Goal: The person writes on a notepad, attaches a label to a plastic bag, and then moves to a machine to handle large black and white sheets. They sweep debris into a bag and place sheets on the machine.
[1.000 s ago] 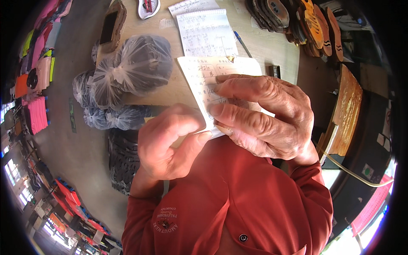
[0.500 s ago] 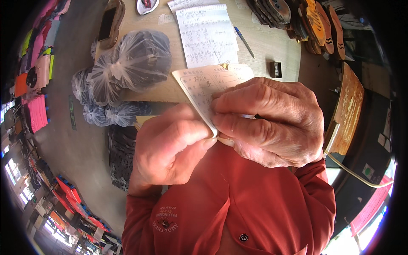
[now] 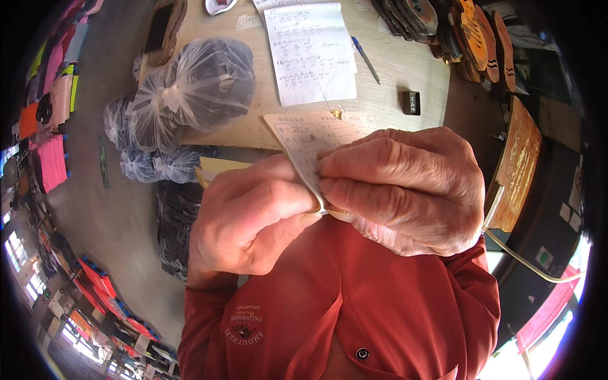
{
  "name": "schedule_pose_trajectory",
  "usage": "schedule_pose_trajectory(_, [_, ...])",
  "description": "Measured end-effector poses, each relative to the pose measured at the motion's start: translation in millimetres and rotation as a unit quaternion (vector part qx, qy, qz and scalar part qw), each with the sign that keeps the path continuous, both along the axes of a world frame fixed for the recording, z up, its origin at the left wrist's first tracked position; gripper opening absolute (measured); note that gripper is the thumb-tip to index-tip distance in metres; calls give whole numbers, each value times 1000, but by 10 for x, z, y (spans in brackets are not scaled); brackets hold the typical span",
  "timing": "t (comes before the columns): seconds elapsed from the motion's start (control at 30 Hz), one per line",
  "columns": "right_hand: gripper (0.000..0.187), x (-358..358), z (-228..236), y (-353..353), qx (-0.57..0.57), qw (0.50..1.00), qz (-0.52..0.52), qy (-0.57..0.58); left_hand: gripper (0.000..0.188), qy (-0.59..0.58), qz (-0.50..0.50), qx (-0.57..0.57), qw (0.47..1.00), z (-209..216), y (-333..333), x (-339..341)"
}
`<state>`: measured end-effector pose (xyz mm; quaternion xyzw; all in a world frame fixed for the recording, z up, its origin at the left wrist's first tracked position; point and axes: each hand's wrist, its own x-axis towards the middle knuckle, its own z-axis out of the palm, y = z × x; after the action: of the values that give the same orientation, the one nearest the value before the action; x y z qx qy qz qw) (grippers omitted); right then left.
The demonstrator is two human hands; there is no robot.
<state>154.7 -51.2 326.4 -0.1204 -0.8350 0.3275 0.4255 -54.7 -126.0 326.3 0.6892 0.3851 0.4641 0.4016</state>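
My left hand and my right hand meet in front of my chest, both closed on a thin pad of printed paper slips. The left thumb and fingers pinch its lower edge, where the paper bends upward. Across the face of the slips lie the right fingers, with the right thumb underneath. Ruled boxes and some handwriting show on the top slip. A small gold-coloured bit sits at the pad's upper edge. Behind my left hand a pale yellow sheet sticks out; whether it joins the pad I cannot tell.
On the table lie a written notepad, a blue pen and a small dark box. Clear bags of dark items stand left, near a phone. Stacked shoe-sole-shaped pieces are at the far right.
Both hands and the pad sit slightly lower, and the pad's top edge has come away from the notepad in view. More of the yellow sheet shows. The grip looks the same.
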Motion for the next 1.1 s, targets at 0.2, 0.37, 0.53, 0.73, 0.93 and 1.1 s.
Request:
schedule_pose_trajectory(0.2, [22, -3, -5, -64, 27, 999, -33, -13, 19, -14, -10, -17, 1000, -8, -9, -11])
schedule_pose_trajectory(0.37, [23, -37, -42, -87, 108, 992, -60, -5, 20, -27, -5, -6, 1000, -26, -1, -13])
schedule_pose_trajectory(0.53, [26, -41, -26, -93, 144, 987, -68, -24, 22, -25, -13, -8, 1000, -16, -3, -23])
schedule_pose_trajectory(0.73, [29, -43, -21, -97, 142, 986, -79, -42, 22, -22, 3, 3, 1000, -18, -7, -9])
schedule_pose_trajectory(0.93, [30, -11, -27, -75, 132, 988, -69, -43, 23, -14, 20, 19, 1000, -45, -4, 12])
schedule_pose_trajectory(1.1, [27, 15, -21, -77, 151, 983, -72, -73, 24, -6, 29, 27, 999, -66, -8, 24])
